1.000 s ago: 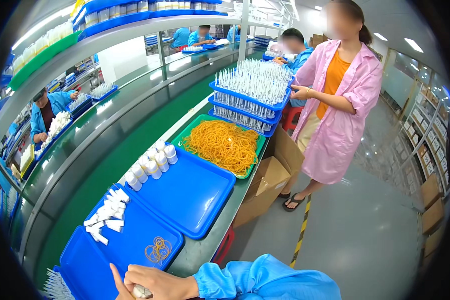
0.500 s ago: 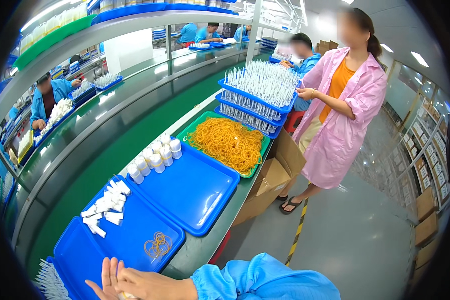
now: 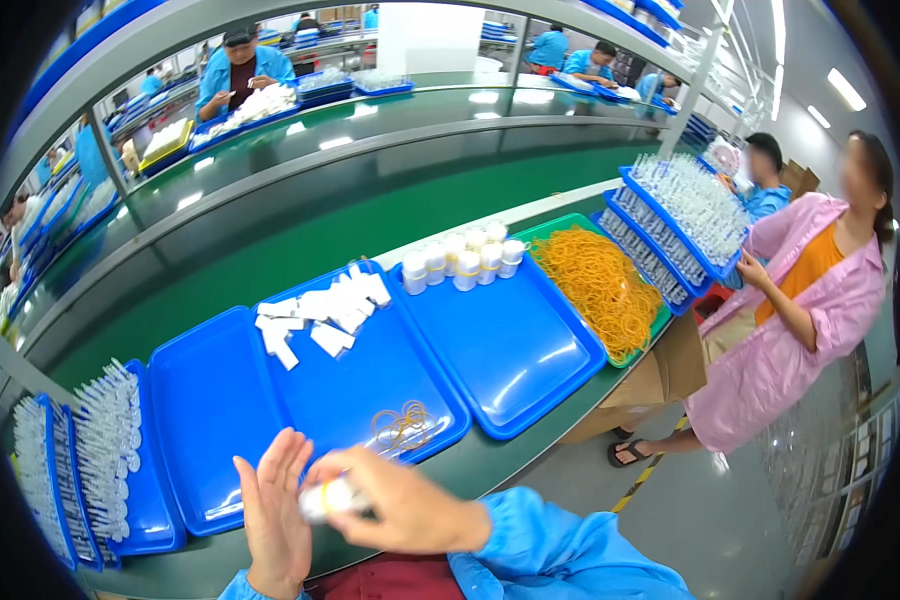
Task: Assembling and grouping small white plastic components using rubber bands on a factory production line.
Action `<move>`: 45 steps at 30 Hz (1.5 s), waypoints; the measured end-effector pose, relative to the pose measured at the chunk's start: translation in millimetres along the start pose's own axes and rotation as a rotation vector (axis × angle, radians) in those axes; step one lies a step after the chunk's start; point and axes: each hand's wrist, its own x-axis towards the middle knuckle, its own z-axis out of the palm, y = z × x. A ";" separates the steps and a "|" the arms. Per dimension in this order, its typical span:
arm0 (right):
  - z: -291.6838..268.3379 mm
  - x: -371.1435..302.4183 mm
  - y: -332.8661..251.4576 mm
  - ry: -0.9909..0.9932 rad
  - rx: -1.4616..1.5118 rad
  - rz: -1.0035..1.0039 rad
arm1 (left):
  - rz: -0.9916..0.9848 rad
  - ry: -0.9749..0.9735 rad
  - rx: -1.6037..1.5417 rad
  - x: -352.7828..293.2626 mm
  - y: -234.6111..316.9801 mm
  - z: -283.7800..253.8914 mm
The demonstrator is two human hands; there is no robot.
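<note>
Close to my body, my right hand [image 3: 405, 500] grips a small white cylindrical bundle [image 3: 327, 499] with a yellow band around it; motion blurs it slightly. Beside it my left hand [image 3: 278, 510] is held up flat, fingers stretched out, its palm next to the bundle. Beyond them, a blue tray [image 3: 370, 370] carries folded white pieces [image 3: 315, 310] and a few loose rubber bands [image 3: 402, 428]. In the blue tray to its right [image 3: 515, 365], several banded white bundles [image 3: 462, 258] stand along the far edge. A heap of yellow rubber bands [image 3: 600, 285] fills a green tray.
At left lies a bare blue tray [image 3: 205, 420], with trays of upright clear plastic parts [image 3: 105, 450] beyond it. A person in pink [image 3: 770, 330] holds stacked blue trays [image 3: 660, 240] at right. A cardboard box [image 3: 660, 385] stands by the bench; a green conveyor belt [image 3: 320, 215] runs behind.
The view has swung left, so the trays sit farther right. My hands have come up more fully into sight, and the left has parted somewhat from the bundle in the right.
</note>
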 end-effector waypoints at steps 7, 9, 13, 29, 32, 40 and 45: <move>-154.1 26.6 58.9 0.624 -0.569 0.001 | -0.446 -0.254 0.483 -75.9 11.5 -59.6; -182.0 35.3 79.6 0.623 -0.703 0.062 | -0.561 -0.240 0.662 -94.1 3.9 -97.6; -188.1 74.7 107.0 0.620 -0.945 -0.039 | -0.677 -0.184 0.967 -127.4 -22.8 -156.1; -83.8 131.7 96.8 0.171 -1.051 -0.311 | -0.843 0.001 1.269 -217.9 -76.2 -208.5; -60.0 140.4 117.8 0.154 -1.071 -0.241 | -0.851 -0.041 1.331 -222.5 -75.8 -209.5; -27.7 131.6 113.4 -0.029 -0.875 -0.071 | -0.893 -0.388 1.713 -219.1 -50.5 -197.3; -68.7 196.0 137.2 0.384 -0.692 -0.192 | -0.367 -0.311 1.592 -179.9 34.0 -152.4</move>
